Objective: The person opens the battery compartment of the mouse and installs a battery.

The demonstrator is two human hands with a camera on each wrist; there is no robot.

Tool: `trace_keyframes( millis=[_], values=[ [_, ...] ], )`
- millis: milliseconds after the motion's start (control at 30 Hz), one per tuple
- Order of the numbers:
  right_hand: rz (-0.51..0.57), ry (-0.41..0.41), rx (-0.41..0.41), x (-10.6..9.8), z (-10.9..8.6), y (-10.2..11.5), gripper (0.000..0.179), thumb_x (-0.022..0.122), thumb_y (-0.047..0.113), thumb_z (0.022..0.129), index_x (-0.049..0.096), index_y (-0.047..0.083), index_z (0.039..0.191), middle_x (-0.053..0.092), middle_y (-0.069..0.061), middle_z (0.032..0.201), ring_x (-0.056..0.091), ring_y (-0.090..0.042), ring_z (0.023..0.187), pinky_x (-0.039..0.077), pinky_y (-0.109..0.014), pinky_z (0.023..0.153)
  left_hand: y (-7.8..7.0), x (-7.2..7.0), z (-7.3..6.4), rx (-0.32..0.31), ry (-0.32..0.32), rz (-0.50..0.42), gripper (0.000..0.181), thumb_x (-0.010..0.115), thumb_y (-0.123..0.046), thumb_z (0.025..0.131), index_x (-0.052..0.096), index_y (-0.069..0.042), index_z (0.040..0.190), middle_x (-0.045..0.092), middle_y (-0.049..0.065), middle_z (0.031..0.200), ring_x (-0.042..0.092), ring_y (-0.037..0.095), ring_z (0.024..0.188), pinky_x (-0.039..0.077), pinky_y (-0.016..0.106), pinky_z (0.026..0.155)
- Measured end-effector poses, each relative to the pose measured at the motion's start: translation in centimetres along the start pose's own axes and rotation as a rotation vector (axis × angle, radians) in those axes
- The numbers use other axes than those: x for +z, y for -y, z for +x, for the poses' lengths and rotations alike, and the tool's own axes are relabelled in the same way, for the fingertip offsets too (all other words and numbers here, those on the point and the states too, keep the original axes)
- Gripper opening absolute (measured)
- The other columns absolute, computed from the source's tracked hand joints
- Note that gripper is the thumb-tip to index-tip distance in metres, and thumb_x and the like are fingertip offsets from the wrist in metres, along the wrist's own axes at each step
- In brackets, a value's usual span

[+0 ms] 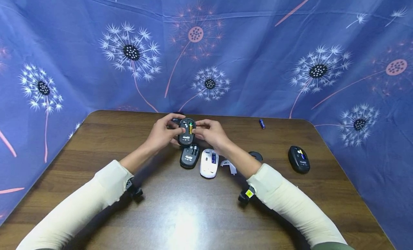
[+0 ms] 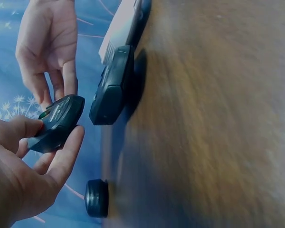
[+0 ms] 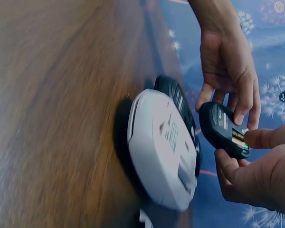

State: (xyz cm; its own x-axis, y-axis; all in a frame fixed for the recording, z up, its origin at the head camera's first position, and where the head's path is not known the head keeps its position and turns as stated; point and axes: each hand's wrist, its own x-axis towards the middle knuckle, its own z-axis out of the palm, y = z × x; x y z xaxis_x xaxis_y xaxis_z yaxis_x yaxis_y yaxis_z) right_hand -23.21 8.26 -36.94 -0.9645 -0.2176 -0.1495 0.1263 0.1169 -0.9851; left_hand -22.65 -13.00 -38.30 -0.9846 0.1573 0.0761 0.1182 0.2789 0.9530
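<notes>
My left hand (image 1: 164, 131) grips a black computer mouse (image 1: 186, 139) above the table, thumb on its upturned underside and fingers beneath. Its battery compartment is uncovered and contains a gold-and-green battery (image 1: 190, 128). My right hand (image 1: 211, 134) holds the mouse's other side, with a digit pressing at the battery in the right wrist view and other fingers against the shell. Just below the held mouse, another black mouse (image 1: 188, 160) lies underside up. Beside that one is a white mouse (image 1: 207, 169), also upturned, with a blue battery (image 1: 213, 157) in it.
A white cover (image 1: 229, 166) and a dark curved cover (image 1: 256, 155) lie near my right forearm. Farther right sits an upturned black mouse (image 1: 300, 163); a loose blue battery (image 1: 262, 123) lies near the back edge. A ribbed black round object (image 2: 97, 198) shows in the left wrist view.
</notes>
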Motion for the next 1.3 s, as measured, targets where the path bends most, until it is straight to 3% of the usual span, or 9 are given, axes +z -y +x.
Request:
trace_keyframes(
  millis=[233,467,800,967,1200,1300],
  values=[
    [0.039,0.036,0.033,1.7,-0.3,0.8,0.047,0.073,0.003,0.106,0.062,-0.008,0.15,0.066,-0.026,0.147,0.072,-0.034,0.134,0.063,-0.039,0.119,0.3,-1.5,-0.8,-0.008,-0.03,0.012,0.054,0.079,-0.003,0.104,0.065,-0.01,0.155,0.069,0.017,0.111,0.07,0.016,0.095,0.075,0.043,0.07],
    [0.04,0.074,0.063,3.2,-0.4,1.0,0.05,0.072,0.004,0.106,0.06,-0.008,0.153,0.065,-0.026,0.15,0.07,-0.035,0.139,0.063,-0.038,0.119,0.5,-3.1,-1.6,-0.058,-0.008,-0.04,0.055,0.076,0.001,0.104,0.062,-0.008,0.157,0.073,0.028,0.119,0.077,0.018,0.084,0.074,0.057,0.075],
    [0.052,0.116,0.086,5.6,-0.6,1.1,0.052,0.073,0.004,0.105,0.06,-0.008,0.153,0.065,-0.024,0.15,0.071,-0.032,0.138,0.062,-0.041,0.121,1.2,-5.4,-3.3,-0.093,0.01,-0.063,0.058,0.073,0.001,0.104,0.057,-0.003,0.16,0.068,0.016,0.111,0.078,0.016,0.075,0.075,0.048,0.072],
    [0.048,0.114,0.082,7.3,-0.9,1.3,0.053,0.074,0.003,0.103,0.06,-0.009,0.153,0.066,-0.025,0.148,0.07,-0.035,0.139,0.059,-0.046,0.124,1.4,-6.6,-4.1,-0.106,0.02,-0.054,0.059,0.072,0.0,0.106,0.054,-0.003,0.162,0.066,0.021,0.119,0.079,0.016,0.078,0.075,0.044,0.072],
    [-0.036,0.106,0.098,8.8,-1.1,1.5,0.057,0.078,0.009,0.101,0.061,-0.007,0.152,0.07,-0.017,0.145,0.073,-0.025,0.131,0.064,-0.034,0.117,2.2,-7.8,-4.4,-0.103,0.028,-0.05,0.058,0.072,-0.002,0.106,0.054,-0.002,0.162,0.073,0.009,0.11,0.078,0.013,0.08,0.075,0.04,0.07],
    [-0.055,0.115,0.117,9.2,-1.0,1.5,0.058,0.079,0.012,0.1,0.062,-0.005,0.152,0.071,-0.015,0.147,0.072,-0.025,0.132,0.064,-0.033,0.116,2.5,-8.1,-4.4,-0.111,0.033,-0.028,0.059,0.071,-0.003,0.107,0.053,-0.002,0.163,0.073,0.012,0.113,0.078,0.013,0.082,0.075,0.04,0.071]
  ],
)
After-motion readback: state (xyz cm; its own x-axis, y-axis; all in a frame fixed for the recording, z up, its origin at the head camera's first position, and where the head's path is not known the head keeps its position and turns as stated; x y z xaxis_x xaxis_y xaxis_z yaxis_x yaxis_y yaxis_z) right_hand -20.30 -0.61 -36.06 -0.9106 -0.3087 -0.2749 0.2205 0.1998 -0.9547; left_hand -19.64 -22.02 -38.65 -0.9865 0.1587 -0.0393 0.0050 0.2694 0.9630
